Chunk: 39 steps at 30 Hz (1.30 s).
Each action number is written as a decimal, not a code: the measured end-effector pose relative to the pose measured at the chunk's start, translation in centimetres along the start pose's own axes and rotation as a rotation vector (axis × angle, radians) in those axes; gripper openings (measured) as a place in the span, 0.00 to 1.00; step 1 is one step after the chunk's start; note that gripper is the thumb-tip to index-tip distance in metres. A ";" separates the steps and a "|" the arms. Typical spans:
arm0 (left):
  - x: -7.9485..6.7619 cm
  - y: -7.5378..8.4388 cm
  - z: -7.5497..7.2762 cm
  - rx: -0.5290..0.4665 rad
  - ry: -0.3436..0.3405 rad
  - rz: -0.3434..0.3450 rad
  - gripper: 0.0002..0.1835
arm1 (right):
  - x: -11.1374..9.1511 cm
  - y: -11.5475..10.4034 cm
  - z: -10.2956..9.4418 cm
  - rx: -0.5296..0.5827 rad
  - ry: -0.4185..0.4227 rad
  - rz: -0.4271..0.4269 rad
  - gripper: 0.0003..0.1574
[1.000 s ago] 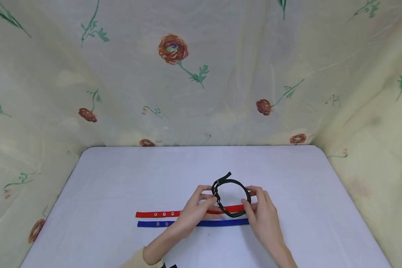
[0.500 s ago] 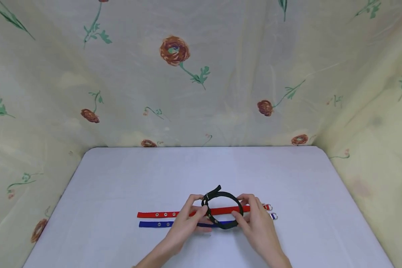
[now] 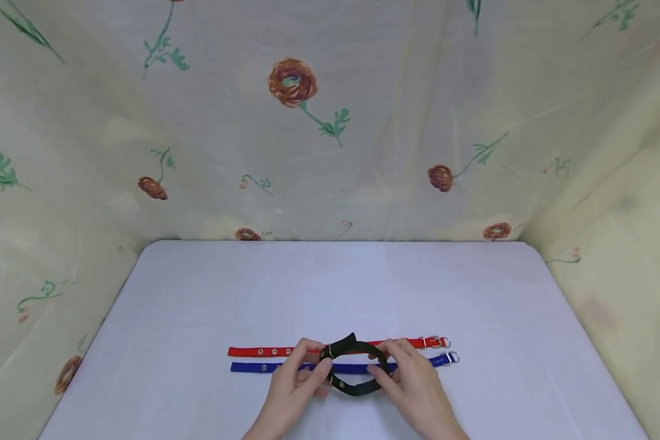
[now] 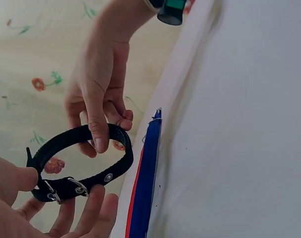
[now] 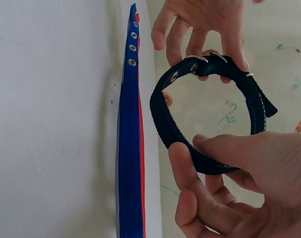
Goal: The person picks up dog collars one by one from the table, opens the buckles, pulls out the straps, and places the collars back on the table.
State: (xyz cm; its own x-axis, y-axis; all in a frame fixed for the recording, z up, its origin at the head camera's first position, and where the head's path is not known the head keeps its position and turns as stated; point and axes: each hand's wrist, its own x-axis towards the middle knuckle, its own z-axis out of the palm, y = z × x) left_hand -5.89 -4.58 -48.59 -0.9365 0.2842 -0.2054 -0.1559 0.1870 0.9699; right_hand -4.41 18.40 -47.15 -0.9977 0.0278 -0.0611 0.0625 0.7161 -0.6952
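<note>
A black collar [image 3: 357,389], buckled into a ring, is held up between both hands over the table. My left hand [image 3: 295,385] pinches it at the buckle side, thumb on the near face; metal buckle parts and an eyelet show there in the left wrist view. The right hand [image 3: 415,385] grips the plain opposite side between thumb and fingers. The collar's loose end sticks up past its keeper. Behind and below it, a red collar [image 3: 247,352] and a blue collar [image 3: 357,369] lie flat and straight, side by side, partly covered by the hands.
Both flat collars have eyelets at their left ends and metal rings at their right ends. The white table [image 3: 330,287] ends at a flower-patterned curtain [image 3: 363,122] along the back and both sides.
Both hands have brought the ringed black collar nearer the body and slightly left. The right ends of the red and blue collars have come into sight.
</note>
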 end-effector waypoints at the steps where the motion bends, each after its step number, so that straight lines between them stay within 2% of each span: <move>1: -0.1 0.0 0.0 0.011 0.005 0.005 0.19 | 0.0 -0.1 0.0 0.003 -0.002 -0.002 0.16; 6: -0.7 -0.1 -0.1 0.092 0.051 -0.007 0.20 | -0.2 -0.3 0.2 0.011 -0.020 0.004 0.12; 10: -0.8 0.0 0.0 0.163 0.114 0.032 0.20 | -0.1 -0.6 0.0 -0.017 -0.001 -0.010 0.12; 12: -0.8 0.2 -0.1 0.165 0.129 0.057 0.18 | -0.1 -0.7 -0.1 -0.031 0.006 -0.019 0.13; 19: -0.8 0.5 -0.3 0.140 0.075 0.092 0.15 | 0.1 -1.1 -0.4 0.062 -0.038 -0.112 0.15; 26: -1.0 0.8 -0.1 0.218 0.039 0.146 0.14 | -0.2 -2.0 -0.7 0.127 -0.113 -0.141 0.16; 29: -1.1 0.9 0.0 0.255 0.022 0.180 0.15 | -0.4 -2.1 -0.8 0.156 -0.148 -0.192 0.18; 34: -1.4 0.9 0.2 0.289 0.013 0.240 0.16 | -0.6 -2.0 -0.5 0.180 -0.145 -0.313 0.17; 39: -1.5 0.9 0.1 0.274 0.025 0.238 0.17 | -0.7 -2.1 -0.3 0.207 -0.166 -0.319 0.16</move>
State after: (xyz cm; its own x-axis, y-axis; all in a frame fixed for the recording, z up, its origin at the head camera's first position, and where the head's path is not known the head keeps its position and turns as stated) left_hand -4.59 -4.70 -47.41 -0.9444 0.3275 0.0288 0.1544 0.3645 0.9183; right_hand -3.86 17.03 -45.45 -0.9513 -0.2983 0.0780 -0.2291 0.5144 -0.8264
